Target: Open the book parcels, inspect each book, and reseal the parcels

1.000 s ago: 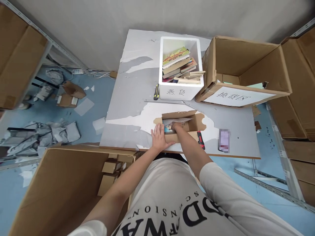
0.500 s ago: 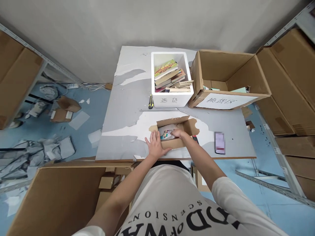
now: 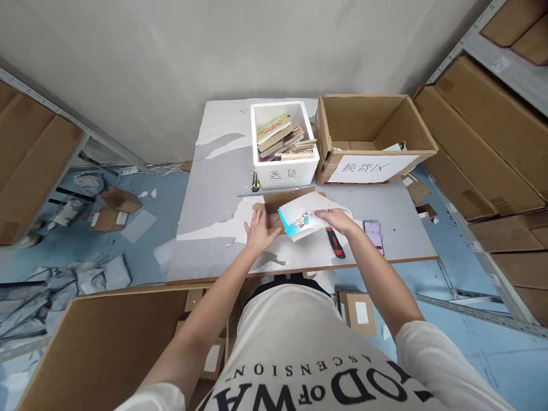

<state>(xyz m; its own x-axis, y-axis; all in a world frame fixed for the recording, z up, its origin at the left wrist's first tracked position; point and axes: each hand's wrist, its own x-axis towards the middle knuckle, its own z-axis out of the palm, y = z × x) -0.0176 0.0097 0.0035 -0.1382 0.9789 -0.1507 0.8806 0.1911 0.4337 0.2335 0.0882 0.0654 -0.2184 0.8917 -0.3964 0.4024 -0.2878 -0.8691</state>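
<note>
A small open cardboard box (image 3: pixel 282 200) sits on the table with its flaps out. My left hand (image 3: pixel 258 229) grips the box at its near left corner, the fingers over the left side and the thumb along the front. My right hand (image 3: pixel 336 219) pinches the right end of a book (image 3: pixel 302 212), its pale cover printed with a small cartoon figure and a bright blue strip on the left. The book is tilted above the box and hides much of its inside. Close below my right hand lies a red and black box cutter (image 3: pixel 335 242).
Behind stand a white foam bin (image 3: pixel 286 178) of books and a large labelled carton (image 3: pixel 372 153). A yellow and black cutter (image 3: pixel 256 181) lies beside the bin, a phone (image 3: pixel 374 235) at the right. A big open carton (image 3: pixel 120 331) stands at the table's front left.
My right hand has lifted the book out of the small box and moved up and right with it. My left hand stays at the box. The red cutter is now uncovered.
</note>
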